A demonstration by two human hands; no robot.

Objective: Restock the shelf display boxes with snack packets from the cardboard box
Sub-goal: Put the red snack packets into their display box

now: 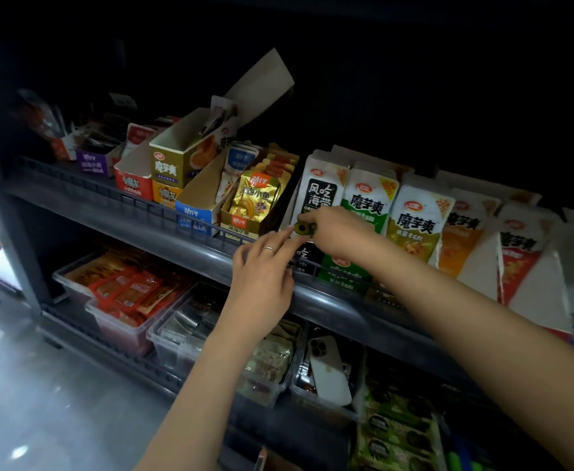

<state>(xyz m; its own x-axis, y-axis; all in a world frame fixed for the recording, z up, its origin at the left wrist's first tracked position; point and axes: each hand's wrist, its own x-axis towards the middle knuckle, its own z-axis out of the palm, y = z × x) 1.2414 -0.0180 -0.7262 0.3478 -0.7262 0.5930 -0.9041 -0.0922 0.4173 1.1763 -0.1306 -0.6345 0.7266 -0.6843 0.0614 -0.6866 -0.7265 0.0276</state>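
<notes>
Just right of centre frame, the right hand point(338, 232) is gripping a small dark cylinder point(303, 228) with a yellow-green ring, in front of the white-and-black display box point(321, 185) reading 风吃海带. The left hand point(262, 277), wearing a ring, is stretching its index finger to the cylinder, its other fingers loosely curled. 魔芋爽 boxes point(415, 226) are standing to the right and a gold 劲仔 box point(239, 227) marked 深海小鱼 to the left.

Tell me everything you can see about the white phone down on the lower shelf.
The white phone lies back up, with its dark camera cluster at the far end. Its shell looks smooth and slightly glossy, with rounded corners. It rests tilted, near end lower, inside a clear plastic bin on the lower shelf, lying on the dark snack packets there. Its screen is hidden.
</notes>
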